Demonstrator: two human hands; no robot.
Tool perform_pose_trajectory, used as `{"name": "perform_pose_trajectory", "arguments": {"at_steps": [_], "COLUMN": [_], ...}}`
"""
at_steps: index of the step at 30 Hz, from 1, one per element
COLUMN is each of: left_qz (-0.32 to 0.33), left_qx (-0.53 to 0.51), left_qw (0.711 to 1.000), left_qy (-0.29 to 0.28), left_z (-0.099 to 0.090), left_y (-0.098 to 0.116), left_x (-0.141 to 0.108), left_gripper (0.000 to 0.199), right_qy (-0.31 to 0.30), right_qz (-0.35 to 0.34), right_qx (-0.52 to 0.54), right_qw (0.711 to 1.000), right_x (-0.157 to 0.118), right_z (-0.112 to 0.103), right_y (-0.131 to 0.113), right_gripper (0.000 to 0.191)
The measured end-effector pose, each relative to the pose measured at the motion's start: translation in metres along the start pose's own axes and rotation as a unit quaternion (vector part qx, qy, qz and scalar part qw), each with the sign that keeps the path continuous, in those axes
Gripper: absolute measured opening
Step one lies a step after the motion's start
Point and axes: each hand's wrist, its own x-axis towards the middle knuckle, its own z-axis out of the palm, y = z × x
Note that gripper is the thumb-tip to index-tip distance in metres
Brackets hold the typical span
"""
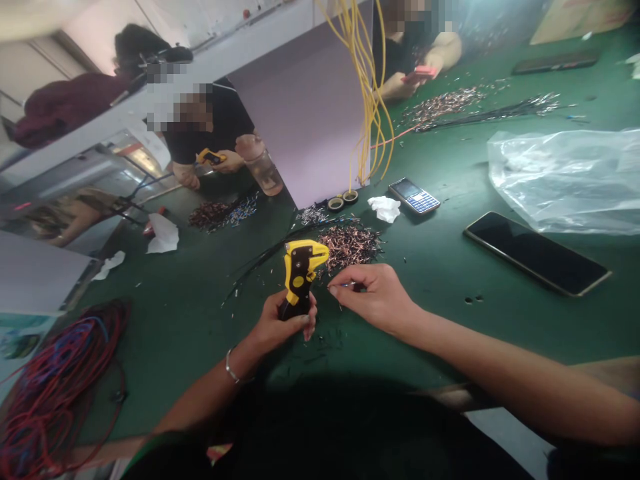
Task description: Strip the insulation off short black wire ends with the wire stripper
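My left hand (290,323) is wrapped round the black handle of a yellow and black wire stripper (300,277), whose jaws point up and to the right. To the right of the tool, my right hand (373,293) is closed in a pinch, with its fingertips pressed together. Something small and thin shows at those fingers, too small to name. Just beyond both hands lies a pile of short copper-ended wire pieces (350,245). Long dark wires (265,253) stretch to the left of the pile.
A large phone (537,253), a keypad phone (414,196) and a plastic bag (565,180) lie to the right. Yellow wires (367,87) hang beside a divider (310,100). Red and blue wire coils (65,387) lie left. People work across the table, near a bottle (263,167).
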Motion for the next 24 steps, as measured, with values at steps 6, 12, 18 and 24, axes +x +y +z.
{"name": "perform_pose_trajectory", "arguments": {"at_steps": [6, 12, 18, 24], "left_qz": [-0.013, -0.034, -0.042, -0.083], "left_qx": [0.008, 0.029, 0.026, -0.079], "left_qw": [0.999, 0.998, 0.997, 0.993], "left_qy": [0.03, 0.043, 0.06, -0.028], "left_z": [0.003, 0.002, 0.002, 0.005], "left_y": [0.001, -0.003, -0.003, 0.011], "left_x": [0.0, -0.002, 0.004, 0.014], "left_gripper": [0.028, 0.027, 0.027, 0.043], "right_qy": [-0.002, 0.001, 0.018, 0.027], "right_qz": [0.01, 0.018, 0.027, 0.063], "right_qx": [0.005, 0.02, 0.025, 0.077], "right_qw": [1.0, 1.0, 0.999, 0.995], "right_x": [0.0, 0.001, 0.004, 0.011], "right_z": [0.0, 0.001, 0.002, -0.003], "right_y": [0.0, 0.0, 0.003, 0.01], "right_gripper": [0.017, 0.017, 0.015, 0.012]}}
